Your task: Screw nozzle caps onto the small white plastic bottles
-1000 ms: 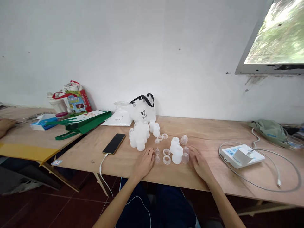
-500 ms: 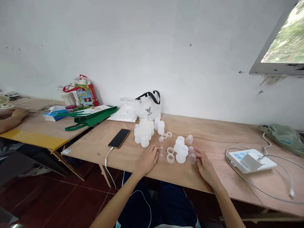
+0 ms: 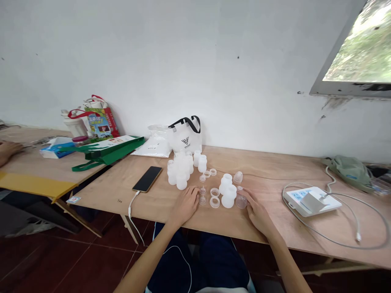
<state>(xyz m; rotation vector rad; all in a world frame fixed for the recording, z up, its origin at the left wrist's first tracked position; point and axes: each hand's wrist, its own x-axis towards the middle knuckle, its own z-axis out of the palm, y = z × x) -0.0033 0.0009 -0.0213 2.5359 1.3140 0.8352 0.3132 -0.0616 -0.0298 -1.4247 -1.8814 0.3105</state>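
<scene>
Cap (image 3: 241,202), clear and domed, stands at the fingertips of the right hand (image 3: 259,213); those fingers are slightly parted, and whether they pinch it I cannot tell. The left hand (image 3: 185,204) rests loosely curled, pinching nothing visible, just beside small clear parts (image 3: 202,200). Between the hands: rings (image 3: 214,206) and white bottles (image 3: 227,198). Judgement: cap likely light, stiff, thin-walled, rather slippery; best gripped low around its sides. Beyond the left hand, a white bag (image 3: 191,138) bears a black V-like logo; lettering beneath too small to read.
</scene>
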